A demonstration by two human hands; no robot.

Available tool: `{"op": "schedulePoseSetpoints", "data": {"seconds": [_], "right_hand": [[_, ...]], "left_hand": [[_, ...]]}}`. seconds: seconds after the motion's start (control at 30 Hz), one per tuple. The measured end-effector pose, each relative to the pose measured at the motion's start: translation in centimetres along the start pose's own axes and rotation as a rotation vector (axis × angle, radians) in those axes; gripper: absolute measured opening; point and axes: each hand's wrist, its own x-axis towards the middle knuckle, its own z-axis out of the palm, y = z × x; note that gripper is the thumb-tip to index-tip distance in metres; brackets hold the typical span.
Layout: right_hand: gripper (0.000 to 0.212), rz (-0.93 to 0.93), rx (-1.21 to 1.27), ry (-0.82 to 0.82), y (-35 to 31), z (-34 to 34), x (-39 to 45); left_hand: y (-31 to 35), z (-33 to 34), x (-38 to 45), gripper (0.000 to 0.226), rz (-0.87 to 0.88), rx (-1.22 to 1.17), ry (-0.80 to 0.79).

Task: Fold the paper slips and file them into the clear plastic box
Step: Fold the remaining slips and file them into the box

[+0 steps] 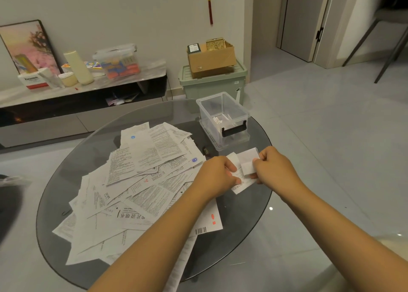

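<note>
While both hands' fingers pinch the paper slip (pixel 244 170), its middle stays hidden (print illegible) near the clear box (pixel 223 117).

Both hands raised together, forearms converging from bottom edge.
Left hand (pixel 215 176) and right hand (pixel 273 165) both curled, pinching same paper slip (pixel 246 167) between fingertips, knuckles up.

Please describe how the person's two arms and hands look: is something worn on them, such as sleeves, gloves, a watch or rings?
Both forearms are bare as far as the picture shows them; no sleeve reaches into view. The left hand and the right hand wear no gloves. No watch, bracelet or ring shows on the visible wrists and fingers. Nails are too small to judge.
</note>
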Motion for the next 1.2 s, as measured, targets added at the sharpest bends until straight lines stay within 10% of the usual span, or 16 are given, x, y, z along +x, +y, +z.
{"op": "schedulePoseSetpoints", "data": {"seconds": [0.33,0.7,1.03,1.2], "right_hand": [[0.015,0.019,0.014,-0.026,-0.4,0.2,-0.4],[0.018,-0.001,0.279,-0.109,-1.3,1.8,-1.5],[0.014,-0.118,0.251,-0.102,-2.5,4.2,-1.9],[0.047,-0.296,-0.3,0.046,-1.8,4.3,-1.0]], "left_hand": [[0.8,-0.4,-0.4,0.023,-0.055,0.094,-0.073],[-1.2,-1.0,-2.9,0.017,-0.252,-1.117,0.066],[-3.8,-1.8,-4.9,0.02,-0.204,-0.964,0.231],[-4.4,-2.1,-4.5,0.023,-0.265,-0.939,0.32]]}}
